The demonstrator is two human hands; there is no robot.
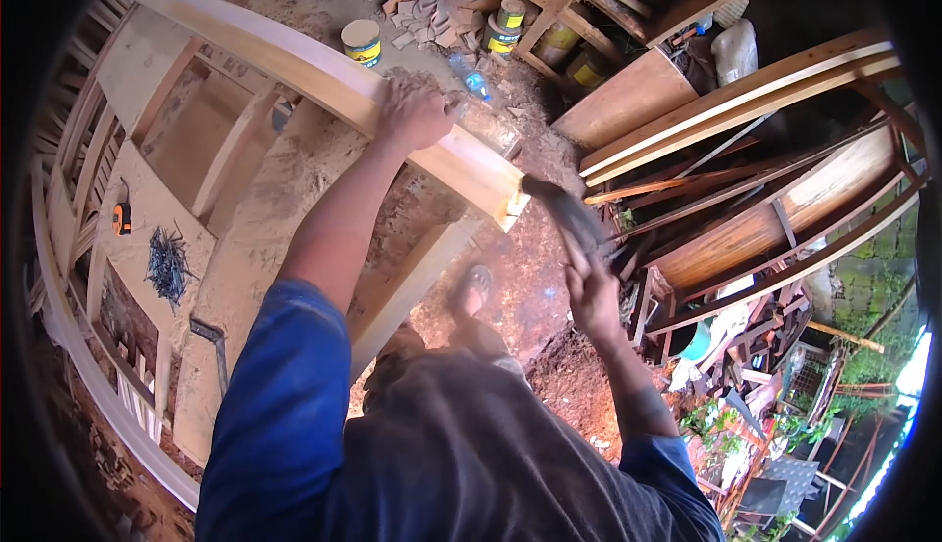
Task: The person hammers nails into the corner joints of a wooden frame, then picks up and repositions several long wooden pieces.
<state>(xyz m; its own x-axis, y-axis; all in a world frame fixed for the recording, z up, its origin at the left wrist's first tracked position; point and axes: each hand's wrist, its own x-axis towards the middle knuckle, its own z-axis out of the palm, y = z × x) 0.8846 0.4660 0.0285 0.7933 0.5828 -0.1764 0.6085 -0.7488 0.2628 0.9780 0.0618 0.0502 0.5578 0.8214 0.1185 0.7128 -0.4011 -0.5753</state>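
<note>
A long, pale wooden beam runs from the far left toward the middle, its cut end nearest my right side. My left hand is closed over the beam near that end, fingers wrapped round its far edge. In my right hand is a dark, curved hand tool, smeared by motion, so its exact kind cannot be made out. The tool's tip is at the beam's cut end; whether it touches is unclear. Below the beam, another pale timber slants toward my body.
On the board at left lie a pile of nails, an orange-and-black tape measure and an L-shaped metal tool. Yellow-labelled buckets stand beyond the beam. Stacked planks and wooden frames crowd the right.
</note>
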